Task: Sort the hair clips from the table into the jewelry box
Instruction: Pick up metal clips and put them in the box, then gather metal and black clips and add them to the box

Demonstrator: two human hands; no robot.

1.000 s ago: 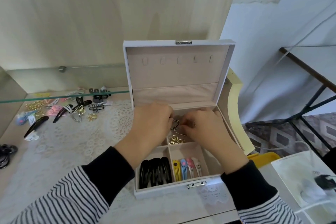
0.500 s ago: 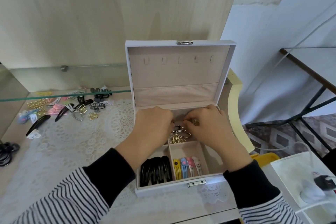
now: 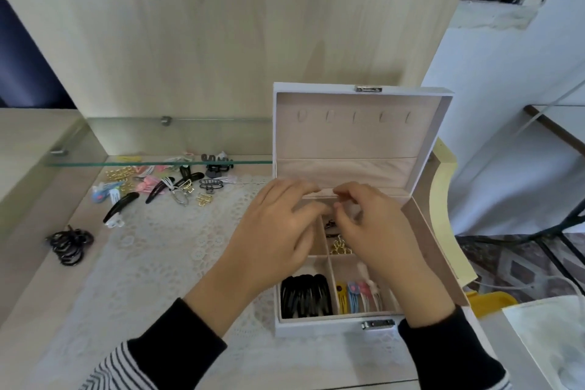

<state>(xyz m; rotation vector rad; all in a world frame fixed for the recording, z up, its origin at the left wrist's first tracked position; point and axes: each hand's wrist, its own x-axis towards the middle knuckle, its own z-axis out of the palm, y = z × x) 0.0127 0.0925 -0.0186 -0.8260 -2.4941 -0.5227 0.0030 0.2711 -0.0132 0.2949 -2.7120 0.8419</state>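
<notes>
Jewelry box holds black clips and coloured clips in separate front compartments; left hand spread, right hand unclear

Hair clips on table, left of box

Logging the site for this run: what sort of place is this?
Probably a home dressing nook: a lace cloth, a glass shelf on a wood-panel wall, and loose hair clips and black hair ties beside an open jewelry box.
</notes>
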